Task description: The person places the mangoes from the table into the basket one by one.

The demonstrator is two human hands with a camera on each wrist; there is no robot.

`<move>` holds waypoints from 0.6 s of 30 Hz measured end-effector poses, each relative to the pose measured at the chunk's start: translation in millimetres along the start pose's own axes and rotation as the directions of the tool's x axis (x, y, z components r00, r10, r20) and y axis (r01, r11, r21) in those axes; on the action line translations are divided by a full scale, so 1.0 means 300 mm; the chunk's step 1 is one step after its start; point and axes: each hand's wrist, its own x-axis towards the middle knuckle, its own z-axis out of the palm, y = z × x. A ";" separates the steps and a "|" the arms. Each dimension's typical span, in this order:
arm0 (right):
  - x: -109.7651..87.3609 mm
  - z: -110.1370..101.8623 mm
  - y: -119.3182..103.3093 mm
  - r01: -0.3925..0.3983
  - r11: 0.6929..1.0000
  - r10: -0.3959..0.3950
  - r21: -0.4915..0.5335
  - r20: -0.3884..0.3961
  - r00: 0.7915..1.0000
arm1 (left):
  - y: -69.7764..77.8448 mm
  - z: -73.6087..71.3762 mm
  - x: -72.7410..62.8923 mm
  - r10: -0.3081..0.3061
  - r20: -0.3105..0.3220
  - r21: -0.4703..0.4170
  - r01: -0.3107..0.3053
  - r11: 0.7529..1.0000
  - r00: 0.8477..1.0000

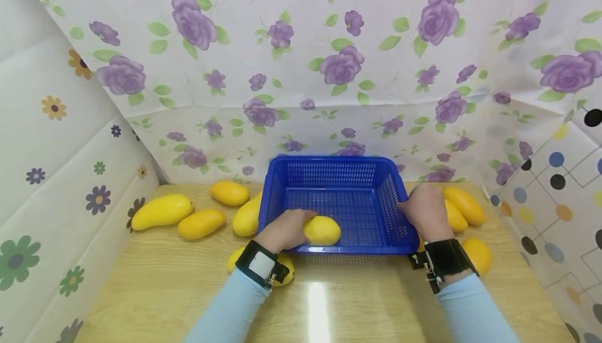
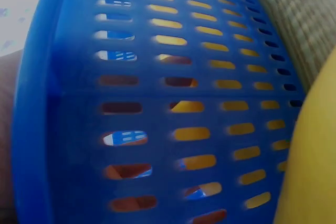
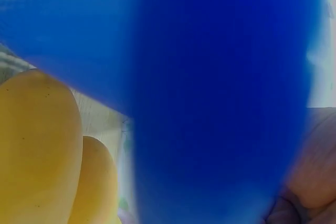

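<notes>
A blue plastic basket (image 1: 338,160) with slotted walls stands on the wooden table. My left hand (image 1: 289,229) reaches over its near left corner and grips a yellow mango (image 1: 324,231) inside, close to the front wall. Over on the right, my right hand (image 1: 425,211) grips the basket's side rim, thumb on the inner side. The left wrist view looks at the basket's wall (image 2: 79,145) from outside, with yellow showing through the slots. Blurred blue plastic (image 3: 220,77) fills most of the right wrist view, part of the right hand (image 3: 320,166) beside it.
Several mangoes lie left of the basket, among them a long one (image 1: 162,211) and a smaller one (image 1: 201,224). More mangoes lie on the right, including one (image 1: 464,205) behind the right hand and one (image 1: 477,255) by the wrist. Flowered cloth (image 1: 305,71) hangs behind.
</notes>
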 end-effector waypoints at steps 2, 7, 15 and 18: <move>0.001 0.001 0.003 -0.001 1.000 0.001 0.005 0.001 1.000 | -0.002 -0.001 0.000 -0.006 0.009 -0.016 0.007 1.000 1.000; 0.003 0.004 0.007 0.009 1.000 -0.009 0.004 -0.009 1.000 | -0.005 -0.005 -0.004 0.001 0.008 -0.032 0.000 1.000 1.000; 0.001 0.007 0.007 0.010 1.000 -0.011 -0.009 -0.026 1.000 | 0.005 -0.037 -0.046 0.036 -0.061 -0.078 -0.041 0.996 0.998; 0.001 0.006 0.004 0.011 1.000 -0.011 -0.009 -0.021 1.000 | 0.006 -0.060 -0.075 0.060 -0.131 -0.092 -0.073 0.993 0.990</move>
